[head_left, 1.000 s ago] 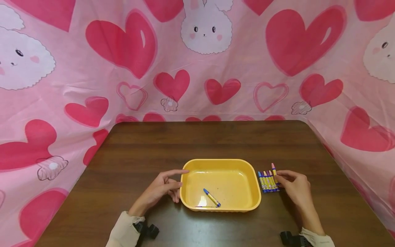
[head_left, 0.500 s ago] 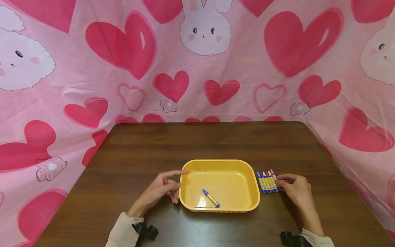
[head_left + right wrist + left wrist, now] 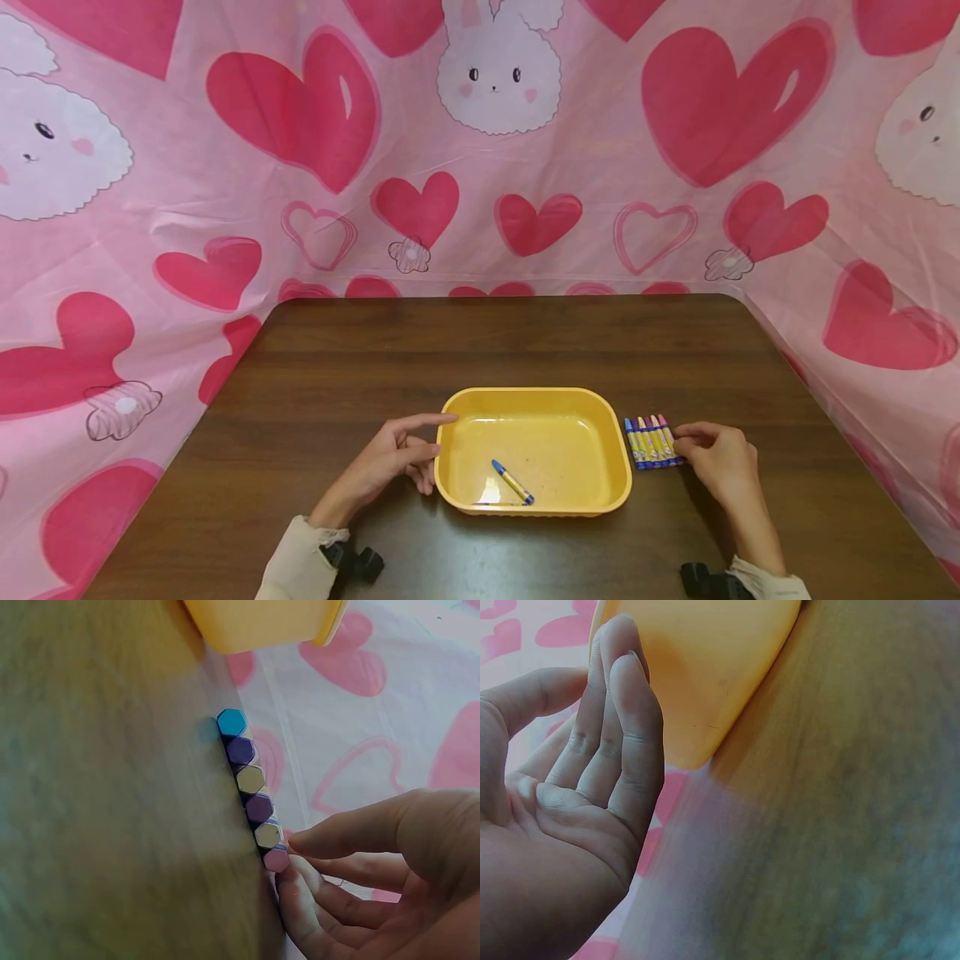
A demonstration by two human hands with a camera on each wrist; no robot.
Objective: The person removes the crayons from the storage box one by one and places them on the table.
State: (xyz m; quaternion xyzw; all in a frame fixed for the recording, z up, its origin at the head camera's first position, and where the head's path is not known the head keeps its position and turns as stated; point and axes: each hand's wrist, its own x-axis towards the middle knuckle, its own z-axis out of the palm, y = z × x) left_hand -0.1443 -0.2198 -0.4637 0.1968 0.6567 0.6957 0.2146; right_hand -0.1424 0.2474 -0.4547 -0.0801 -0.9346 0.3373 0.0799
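My right hand [image 3: 720, 454] pinches a pink crayon [image 3: 277, 859] between thumb and fingertips, at the right end of a row of crayons [image 3: 648, 443]. The row lies side by side on the table, tips pointing away from me; blue, purple and cream ends show in the right wrist view. A yellow tray [image 3: 570, 450] stands to the left of the row, and one blue crayon [image 3: 513, 482] lies slantwise inside it. At the tray's left side is my left hand [image 3: 388, 458], its index finger laid over the rim and thumb against the outer wall, other fingers relaxed.
The dark wooden table [image 3: 480, 342] stretches behind the tray. A pink cloth [image 3: 450, 150] with hearts and rabbits hangs beyond it and along both sides. Each wrist wears a black camera.
My right hand has lowered the pink crayon, first held raised above the row, down to the row's right end and nudged it level with the others. The left hand stays at the tray.
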